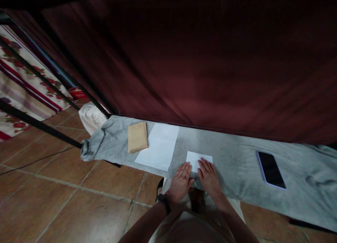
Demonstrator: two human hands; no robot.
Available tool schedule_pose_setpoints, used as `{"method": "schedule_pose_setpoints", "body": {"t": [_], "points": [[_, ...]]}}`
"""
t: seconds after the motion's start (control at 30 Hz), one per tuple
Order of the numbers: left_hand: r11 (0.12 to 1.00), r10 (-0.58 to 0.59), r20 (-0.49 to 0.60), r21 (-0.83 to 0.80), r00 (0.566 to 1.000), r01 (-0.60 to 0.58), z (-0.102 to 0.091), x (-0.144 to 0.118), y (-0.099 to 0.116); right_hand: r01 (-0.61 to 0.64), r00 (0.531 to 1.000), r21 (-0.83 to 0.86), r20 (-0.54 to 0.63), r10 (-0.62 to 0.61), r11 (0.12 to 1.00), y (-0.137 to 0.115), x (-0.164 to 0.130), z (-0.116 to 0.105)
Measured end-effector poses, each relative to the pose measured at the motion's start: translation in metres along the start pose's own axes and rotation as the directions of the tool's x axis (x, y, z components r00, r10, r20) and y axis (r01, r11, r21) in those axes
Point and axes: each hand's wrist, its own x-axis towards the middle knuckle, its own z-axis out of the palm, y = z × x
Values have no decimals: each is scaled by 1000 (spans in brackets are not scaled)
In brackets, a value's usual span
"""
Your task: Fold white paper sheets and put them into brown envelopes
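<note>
A small white piece of paper [195,159], perhaps folded, lies on the grey cloth in front of me. My left hand [181,181] rests palm down at its lower left corner, with the fingers stretched out. On the paper's right part lies my right hand [209,176], its fingers extended flat over the surface. Larger white sheets [159,144] lie flat to the left of my hands. A stack of brown paper envelopes [137,137] sits beside them, touching or slightly over their left edge.
The grey cloth [231,155] covers a long narrow bench. A phone [271,169] with a purple edge lies on the right. Behind hangs a dark red curtain [179,74]. Dark metal bars [42,125] stand at the left, above a tiled floor [79,208] with a black cable [37,161].
</note>
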Motion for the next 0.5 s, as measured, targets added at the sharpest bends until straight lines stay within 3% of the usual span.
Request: {"method": "schedule_pose_setpoints", "body": {"t": [0.27, 0.5], "points": [[998, -32, 25, 46, 999, 31, 0, -9, 2, 41, 999, 15, -36, -40, 999, -10, 6, 8], [1000, -20, -4, 7, 1000, 20, -9, 10, 9, 62, 998, 28, -22, -61, 998, -12, 7, 12]]}}
